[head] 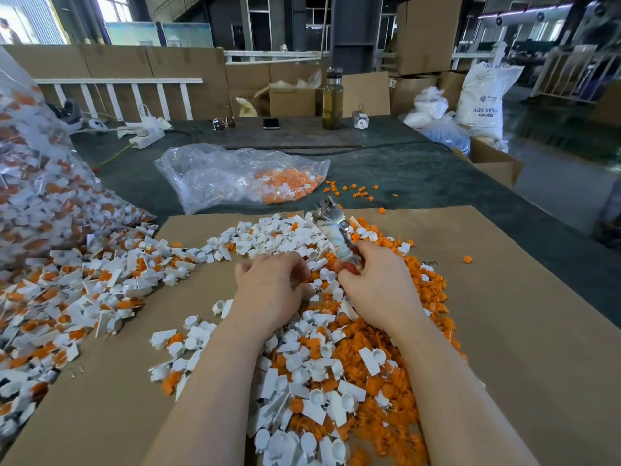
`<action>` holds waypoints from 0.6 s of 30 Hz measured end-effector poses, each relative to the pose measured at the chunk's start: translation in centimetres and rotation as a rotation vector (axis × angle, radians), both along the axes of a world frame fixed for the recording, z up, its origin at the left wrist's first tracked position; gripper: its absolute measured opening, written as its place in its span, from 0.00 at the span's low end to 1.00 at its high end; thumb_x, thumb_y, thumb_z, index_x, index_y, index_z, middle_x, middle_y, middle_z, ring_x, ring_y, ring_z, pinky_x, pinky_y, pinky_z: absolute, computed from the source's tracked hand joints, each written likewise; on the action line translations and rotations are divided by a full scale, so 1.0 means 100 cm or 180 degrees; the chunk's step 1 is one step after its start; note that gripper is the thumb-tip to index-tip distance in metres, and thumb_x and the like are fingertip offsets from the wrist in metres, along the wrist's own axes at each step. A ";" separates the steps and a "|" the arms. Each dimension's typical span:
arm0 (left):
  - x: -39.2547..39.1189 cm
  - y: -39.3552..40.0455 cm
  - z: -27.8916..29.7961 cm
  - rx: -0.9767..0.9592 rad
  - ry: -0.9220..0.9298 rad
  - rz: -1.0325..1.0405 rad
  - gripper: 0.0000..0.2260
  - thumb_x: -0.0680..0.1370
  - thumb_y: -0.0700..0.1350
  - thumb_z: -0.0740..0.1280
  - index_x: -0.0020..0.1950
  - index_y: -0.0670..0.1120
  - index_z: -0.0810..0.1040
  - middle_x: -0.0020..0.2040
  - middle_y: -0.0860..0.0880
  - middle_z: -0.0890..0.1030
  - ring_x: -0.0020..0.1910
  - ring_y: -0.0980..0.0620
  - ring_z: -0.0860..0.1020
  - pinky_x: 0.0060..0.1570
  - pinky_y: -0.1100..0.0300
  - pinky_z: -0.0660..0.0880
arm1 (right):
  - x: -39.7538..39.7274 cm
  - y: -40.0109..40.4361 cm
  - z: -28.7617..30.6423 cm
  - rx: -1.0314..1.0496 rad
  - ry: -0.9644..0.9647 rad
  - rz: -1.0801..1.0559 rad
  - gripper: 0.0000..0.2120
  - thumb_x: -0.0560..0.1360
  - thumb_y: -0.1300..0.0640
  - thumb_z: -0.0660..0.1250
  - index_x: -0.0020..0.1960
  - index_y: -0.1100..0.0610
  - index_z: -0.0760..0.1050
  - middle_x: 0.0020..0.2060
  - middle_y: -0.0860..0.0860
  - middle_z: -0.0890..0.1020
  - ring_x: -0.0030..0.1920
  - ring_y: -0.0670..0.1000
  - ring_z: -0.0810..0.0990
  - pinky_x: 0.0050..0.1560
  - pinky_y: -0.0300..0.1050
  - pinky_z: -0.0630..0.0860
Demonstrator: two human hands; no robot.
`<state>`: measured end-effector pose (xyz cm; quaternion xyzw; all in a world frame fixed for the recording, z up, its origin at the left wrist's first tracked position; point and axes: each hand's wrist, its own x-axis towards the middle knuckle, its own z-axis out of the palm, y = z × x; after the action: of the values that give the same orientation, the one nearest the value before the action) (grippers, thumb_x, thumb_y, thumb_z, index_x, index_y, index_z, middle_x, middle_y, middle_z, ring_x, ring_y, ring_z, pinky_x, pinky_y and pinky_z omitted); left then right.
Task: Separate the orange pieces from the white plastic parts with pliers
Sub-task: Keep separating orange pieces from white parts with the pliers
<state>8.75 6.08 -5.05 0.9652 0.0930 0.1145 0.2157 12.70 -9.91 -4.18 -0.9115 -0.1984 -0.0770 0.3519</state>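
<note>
Brown cardboard sheet (504,331) laid flat on a dark green table (420,173), carrying the work stock. Item: white plastic parts (268,235), loose, heaped across the middle and left of the sheet, many on the left still fitted with orange inserts. Item: orange pieces (426,297), loose, piled thickest on the right side of the heap and mixed with white parts toward the near edge; a few strays lie on the table just beyond the sheet (361,190), and one sits alone on the cardboard to the right. Item: pliers (332,227), metal head pointing up and away, shank wrapped in pale tape, red handle low; gripped at the handle by the right hand (376,284), fingers curled round it. Item: left hand (272,287), just beside the right, fingers curled down into the heap; whether they hold a part cannot be told, as the fingertips are hidden. Item: large clear bag (37,183) at far left, full of unseparated white-and-orange parts, its mouth spilling onto the sheet. Item: smaller clear bag (235,176) lying on the table beyond the sheet, partly filled with orange and white parts. Far edge of table: tall bottle (332,99), phone (271,123), white power strip (148,137). Background: cardboard boxes and a white sack (487,99) printed "ABS".
</note>
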 end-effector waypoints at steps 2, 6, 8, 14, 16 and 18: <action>-0.001 0.000 0.001 -0.0134 -0.0037 0.0049 0.07 0.75 0.51 0.73 0.44 0.58 0.75 0.43 0.60 0.78 0.53 0.55 0.72 0.46 0.59 0.48 | 0.000 0.001 0.000 -0.0001 -0.0010 -0.0002 0.08 0.75 0.54 0.65 0.38 0.48 0.69 0.34 0.46 0.77 0.33 0.46 0.75 0.30 0.38 0.64; -0.001 0.001 0.003 -0.0715 -0.0230 0.0204 0.09 0.74 0.48 0.74 0.41 0.58 0.75 0.38 0.61 0.79 0.46 0.58 0.75 0.51 0.60 0.51 | 0.001 0.001 -0.001 0.0072 0.0020 -0.0008 0.10 0.75 0.54 0.65 0.37 0.49 0.68 0.32 0.46 0.76 0.31 0.46 0.73 0.29 0.38 0.63; -0.001 0.001 0.005 -0.1266 -0.0377 0.0192 0.10 0.73 0.47 0.76 0.44 0.57 0.76 0.39 0.59 0.82 0.45 0.59 0.79 0.56 0.54 0.68 | 0.001 0.000 -0.001 0.0206 0.0051 0.0006 0.12 0.76 0.53 0.65 0.35 0.49 0.68 0.31 0.46 0.75 0.31 0.46 0.73 0.30 0.38 0.63; -0.007 -0.005 0.014 -0.1623 -0.0651 -0.0030 0.17 0.69 0.45 0.79 0.46 0.59 0.74 0.40 0.69 0.81 0.46 0.66 0.78 0.40 0.66 0.69 | 0.000 0.000 0.003 0.0481 0.0120 0.0085 0.13 0.76 0.48 0.67 0.35 0.50 0.69 0.30 0.45 0.73 0.31 0.45 0.72 0.31 0.39 0.64; -0.008 -0.006 0.014 -0.1604 -0.0697 -0.0146 0.17 0.69 0.44 0.79 0.46 0.59 0.74 0.40 0.68 0.82 0.46 0.66 0.78 0.39 0.72 0.69 | -0.001 0.001 0.003 0.0403 0.0084 0.0115 0.11 0.76 0.47 0.68 0.38 0.51 0.71 0.31 0.45 0.74 0.32 0.45 0.72 0.32 0.38 0.64; -0.008 -0.007 0.014 -0.1555 -0.0709 -0.0230 0.17 0.69 0.44 0.79 0.46 0.59 0.74 0.41 0.67 0.82 0.45 0.66 0.78 0.37 0.74 0.69 | -0.001 0.002 0.002 0.0300 0.0035 0.0148 0.10 0.75 0.47 0.68 0.41 0.51 0.73 0.33 0.44 0.74 0.33 0.44 0.72 0.32 0.37 0.63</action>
<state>7.92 5.34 -3.68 0.8687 0.0592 0.1863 0.4551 12.59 -9.73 -4.01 -0.8895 -0.2137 -0.0730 0.3973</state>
